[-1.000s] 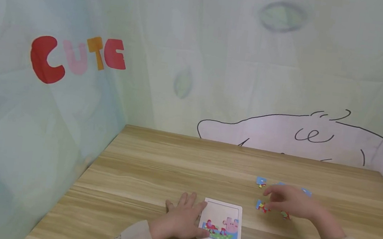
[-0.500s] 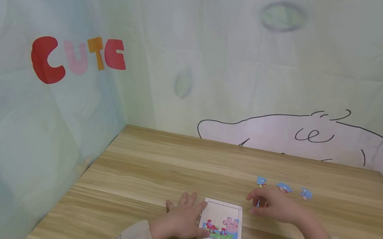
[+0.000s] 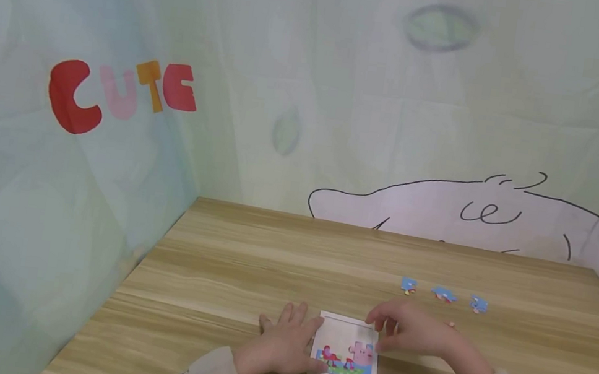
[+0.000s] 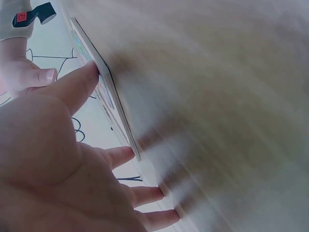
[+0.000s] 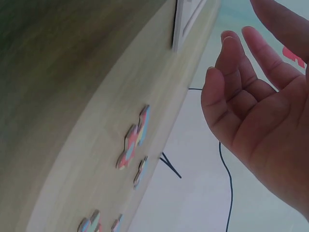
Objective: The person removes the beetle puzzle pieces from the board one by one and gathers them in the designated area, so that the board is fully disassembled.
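A pale fabric backdrop (image 3: 346,80), lettered CUTE at upper left, runs behind our wood-grain table (image 3: 246,255), whose back edge crosses mid-frame and whose left edge slants to the lower left. At lower centre, a square puzzle tray (image 3: 334,335) lies flat, its upper part bare and its lower part holding fitted pieces (image 3: 361,354). At its left border we see the left hand (image 3: 283,341), fingers spread, thumb on the tray's edge, index fingertip at the upper corner, the others on the wood. Over the right border hangs the right hand (image 3: 411,332), fingers loosely bent and, in the right wrist view, pinching nothing we can see; whether it touches the rim we cannot tell. To steady the tray well, we would favour light pressure on the border, thumb off the picture. Loose pieces (image 3: 443,293) lie right of centre, three in a row, others nearer; the widest room for moving, we judge, stretches leftward of them.
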### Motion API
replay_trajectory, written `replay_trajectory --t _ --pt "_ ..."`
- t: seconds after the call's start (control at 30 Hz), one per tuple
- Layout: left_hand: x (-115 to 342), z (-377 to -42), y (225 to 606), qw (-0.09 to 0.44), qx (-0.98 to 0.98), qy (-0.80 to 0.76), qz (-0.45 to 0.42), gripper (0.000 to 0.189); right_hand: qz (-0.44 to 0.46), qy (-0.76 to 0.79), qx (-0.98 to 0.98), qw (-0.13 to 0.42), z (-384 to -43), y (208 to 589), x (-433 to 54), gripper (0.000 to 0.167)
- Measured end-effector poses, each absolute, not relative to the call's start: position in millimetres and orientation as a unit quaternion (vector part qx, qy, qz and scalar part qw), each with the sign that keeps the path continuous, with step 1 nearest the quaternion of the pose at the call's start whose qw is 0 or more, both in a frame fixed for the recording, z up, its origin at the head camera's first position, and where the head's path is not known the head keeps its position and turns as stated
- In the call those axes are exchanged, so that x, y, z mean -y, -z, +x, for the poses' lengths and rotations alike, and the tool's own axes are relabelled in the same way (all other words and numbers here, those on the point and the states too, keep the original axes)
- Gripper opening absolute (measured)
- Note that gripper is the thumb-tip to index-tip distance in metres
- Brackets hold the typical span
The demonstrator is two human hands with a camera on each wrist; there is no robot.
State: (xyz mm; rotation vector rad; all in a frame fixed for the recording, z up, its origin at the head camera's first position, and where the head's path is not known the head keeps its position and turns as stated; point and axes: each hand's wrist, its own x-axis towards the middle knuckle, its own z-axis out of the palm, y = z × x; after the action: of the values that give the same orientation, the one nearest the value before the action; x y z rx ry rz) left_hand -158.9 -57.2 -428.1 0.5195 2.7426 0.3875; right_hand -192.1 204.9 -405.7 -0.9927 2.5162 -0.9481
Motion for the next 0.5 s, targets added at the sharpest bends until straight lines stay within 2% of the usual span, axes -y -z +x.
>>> replay_trajectory --t 0.17,0.5 --pt "58 -158 429 0.156 -0.961 -0.136 0.184 0.082 -0.321 0.347 -0.866 0.164 -193 415 -200 0.035" --pt "59 -159 430 0.156 -0.960 -0.134 0.189 0.082 -0.320 0.328 -0.871 0.175 -195 420 -193 0.034"
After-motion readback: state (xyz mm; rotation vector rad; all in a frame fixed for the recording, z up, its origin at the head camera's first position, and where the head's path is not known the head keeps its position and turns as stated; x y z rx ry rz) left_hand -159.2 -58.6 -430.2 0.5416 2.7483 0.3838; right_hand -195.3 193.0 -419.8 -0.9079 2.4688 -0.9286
